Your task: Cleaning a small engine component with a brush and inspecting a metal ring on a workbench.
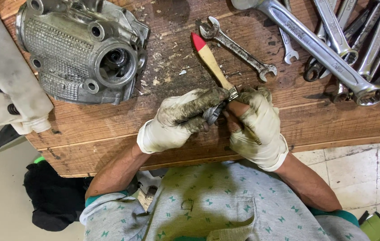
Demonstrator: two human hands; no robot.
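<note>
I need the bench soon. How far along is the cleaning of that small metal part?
Done: can't tell; the engine casing sits apart on the bench. In hand: left hand grips a small metal part, right hand holds a brush against it. Left: the part looks grimy; wrenches lie loose.

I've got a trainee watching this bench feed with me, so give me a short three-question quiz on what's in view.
1. True or false: both hands wear gloves.
2. What lies nearest the brush handle's red tip: A) a small open-end wrench, B) the cast metal housing?
3. Which hand holds the brush?

Key
1. True: left hand and right hand wear dirty pale gloves.
2. A: the small wrench, not the housing.
3. The right; the left grips a small metal part against the brush.
</note>
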